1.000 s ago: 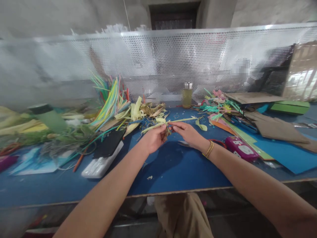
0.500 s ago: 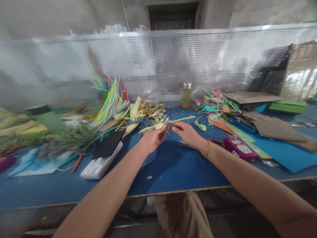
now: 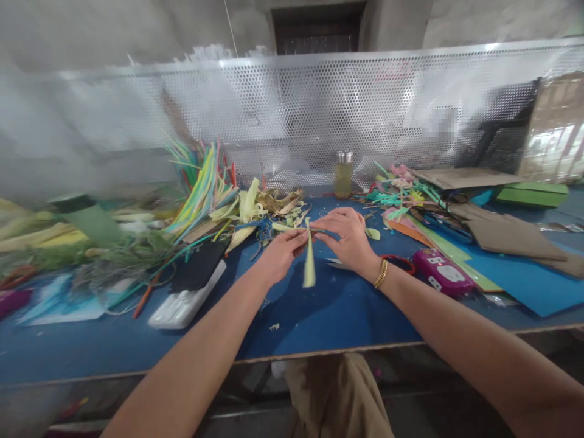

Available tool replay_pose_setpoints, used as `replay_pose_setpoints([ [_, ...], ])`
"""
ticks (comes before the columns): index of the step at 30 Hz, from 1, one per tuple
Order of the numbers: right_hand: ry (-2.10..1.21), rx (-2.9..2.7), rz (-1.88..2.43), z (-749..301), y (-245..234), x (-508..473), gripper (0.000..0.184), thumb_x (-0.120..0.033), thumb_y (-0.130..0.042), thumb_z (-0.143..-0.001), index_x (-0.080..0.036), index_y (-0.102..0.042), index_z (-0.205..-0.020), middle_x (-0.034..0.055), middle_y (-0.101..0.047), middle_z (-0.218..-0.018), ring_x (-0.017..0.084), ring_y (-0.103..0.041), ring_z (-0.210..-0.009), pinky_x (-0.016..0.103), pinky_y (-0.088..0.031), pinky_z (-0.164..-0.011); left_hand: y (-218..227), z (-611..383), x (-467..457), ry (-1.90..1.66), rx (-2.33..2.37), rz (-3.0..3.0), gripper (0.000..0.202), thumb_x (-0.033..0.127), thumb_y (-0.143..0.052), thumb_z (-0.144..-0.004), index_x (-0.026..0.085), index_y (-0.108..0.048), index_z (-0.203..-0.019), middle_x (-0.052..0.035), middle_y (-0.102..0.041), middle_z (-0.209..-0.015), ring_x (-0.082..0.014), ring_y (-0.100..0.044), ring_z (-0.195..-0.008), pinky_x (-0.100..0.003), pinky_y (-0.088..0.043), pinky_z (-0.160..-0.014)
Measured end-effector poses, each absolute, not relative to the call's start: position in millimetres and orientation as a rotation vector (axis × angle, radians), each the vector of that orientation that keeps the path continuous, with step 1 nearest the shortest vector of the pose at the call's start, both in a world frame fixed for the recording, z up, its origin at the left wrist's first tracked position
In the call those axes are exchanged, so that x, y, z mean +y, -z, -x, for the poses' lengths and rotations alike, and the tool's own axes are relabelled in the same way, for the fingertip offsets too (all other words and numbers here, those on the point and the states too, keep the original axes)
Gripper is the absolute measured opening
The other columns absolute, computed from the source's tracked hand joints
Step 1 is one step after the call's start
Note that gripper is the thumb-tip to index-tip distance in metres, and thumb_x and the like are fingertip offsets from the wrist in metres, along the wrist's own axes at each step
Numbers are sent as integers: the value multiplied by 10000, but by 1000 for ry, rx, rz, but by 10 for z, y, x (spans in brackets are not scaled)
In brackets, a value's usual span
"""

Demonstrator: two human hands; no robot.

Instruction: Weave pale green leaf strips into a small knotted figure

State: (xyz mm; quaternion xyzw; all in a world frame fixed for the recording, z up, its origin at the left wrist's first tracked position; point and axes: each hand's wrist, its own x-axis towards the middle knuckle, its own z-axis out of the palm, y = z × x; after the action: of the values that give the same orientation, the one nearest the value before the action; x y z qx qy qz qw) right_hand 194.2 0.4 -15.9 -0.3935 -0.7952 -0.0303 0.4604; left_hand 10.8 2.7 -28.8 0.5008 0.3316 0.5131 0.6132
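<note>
Both of my hands meet over the middle of the blue table [image 3: 314, 328], pinching pale green strips that look like corn husk. My left hand [image 3: 283, 252] is closed on one strip, whose end sticks out to the upper left. Fingers of my right hand [image 3: 347, 237] are closed at the crossing point, beside the left fingertips. From there a husk strip [image 3: 309, 267] hangs down toward me, wider at its lower end. Scissors [image 3: 336, 264] with red handles lie partly hidden under my right hand and wrist.
Left of my hands are a husk pile [image 3: 249, 207], coloured pipe cleaners [image 3: 205, 188], a phone [image 3: 199, 266] on a white case and a green bottle [image 3: 84, 216]. Rightward lie a purple power strip [image 3: 442, 272], blue paper [image 3: 524, 274] and cardboard. A glass jar [image 3: 344, 176] stands behind.
The strip that pointed right now hangs down between my hands. My right hand has risen and turned, with its fingers brought over the crossing point. My left hand has hardly moved.
</note>
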Motion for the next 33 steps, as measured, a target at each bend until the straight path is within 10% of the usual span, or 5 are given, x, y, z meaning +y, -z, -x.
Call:
replay_pose_setpoints([
  [25, 44, -1930, 1038, -1912, 184, -20, 100, -337, -654, -868, -290, -741, -883, -1, -750, -920, 218, -590, -947, 411, -282, -934, 363, -76, 80, -1271, 832, -1234, 164, 285, -819, -669, 185, -730, -765, 1, -618, -709, -127, -507, -679, -264, -359, -626],
  [33, 51, -1923, 1045, -1916, 176, -22, 86, -303, -646, -861, -265, -717, -830, 10, -742, -900, 222, -583, -922, 415, -286, -939, 327, -105, 44, -1237, 808, -1235, 268, 245, -868, -582, 187, -731, -805, -16, -681, -861, -159, -579, -840, -296, -406, -813],
])
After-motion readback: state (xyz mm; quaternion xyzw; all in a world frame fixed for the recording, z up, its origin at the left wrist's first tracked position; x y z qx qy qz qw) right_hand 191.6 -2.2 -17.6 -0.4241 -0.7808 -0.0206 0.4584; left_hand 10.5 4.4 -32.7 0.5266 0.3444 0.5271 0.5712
